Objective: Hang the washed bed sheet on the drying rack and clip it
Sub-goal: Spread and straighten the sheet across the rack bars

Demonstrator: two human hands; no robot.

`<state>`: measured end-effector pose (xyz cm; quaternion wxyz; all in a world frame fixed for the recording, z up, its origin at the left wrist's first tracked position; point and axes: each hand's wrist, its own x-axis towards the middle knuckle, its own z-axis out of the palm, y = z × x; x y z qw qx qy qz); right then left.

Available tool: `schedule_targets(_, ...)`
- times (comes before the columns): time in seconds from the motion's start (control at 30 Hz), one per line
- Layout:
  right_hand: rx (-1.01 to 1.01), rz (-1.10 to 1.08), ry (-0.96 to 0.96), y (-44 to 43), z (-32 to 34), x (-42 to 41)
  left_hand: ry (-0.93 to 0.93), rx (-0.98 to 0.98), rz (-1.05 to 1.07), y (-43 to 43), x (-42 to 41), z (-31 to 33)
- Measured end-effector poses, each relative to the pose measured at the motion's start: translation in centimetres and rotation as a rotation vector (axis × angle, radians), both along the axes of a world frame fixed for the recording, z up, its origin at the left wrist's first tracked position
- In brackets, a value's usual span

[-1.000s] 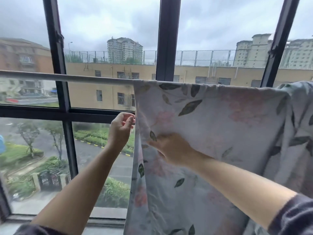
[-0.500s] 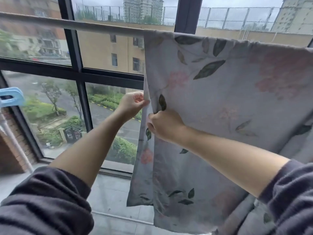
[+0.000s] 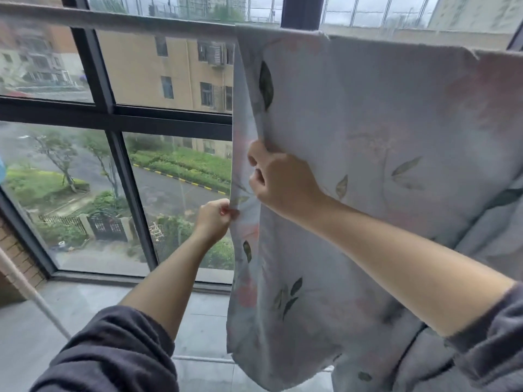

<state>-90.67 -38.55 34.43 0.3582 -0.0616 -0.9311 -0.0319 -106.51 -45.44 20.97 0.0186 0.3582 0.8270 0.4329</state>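
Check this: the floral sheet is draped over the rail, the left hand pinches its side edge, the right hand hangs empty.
Wrong on the right hand: the head view shows it gripping the sheet near that edge, above the left hand. The rest stands.

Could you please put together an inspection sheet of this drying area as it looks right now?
Surface: grey floor; a pale pole slants across it at the left.
Job's things: floral bed sheet draped over the rack's top rail and hanging down; no clips in view.
Clutter: nothing seen.
Grippers: left hand pinches the sheet's left edge; right hand grips the sheet higher up, near that edge.
Cables: nothing seen.
Surroundings: dark-framed window with buildings, trees and a road outside; brick wall at the left.
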Motion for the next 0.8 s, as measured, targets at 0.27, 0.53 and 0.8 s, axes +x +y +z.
schedule_targets(0.27, -0.030, -0.007, 0.002, -1.3, -1.0, -1.5, -0.038, -0.090, -0.172, -0.5, -2.3, 1.0)
schedule_targets(0.53, 0.120, 0.016, 0.095, -0.4, 1.6, 0.7, -0.085, 0.206, -0.275, -2.1, -1.9, 6.6)
schedule_targets(0.8, 0.269, -0.187, 0.370, 3.3, 9.3, 1.7, 0.834, 0.699, -0.061, -2.9, 2.9, 20.7)
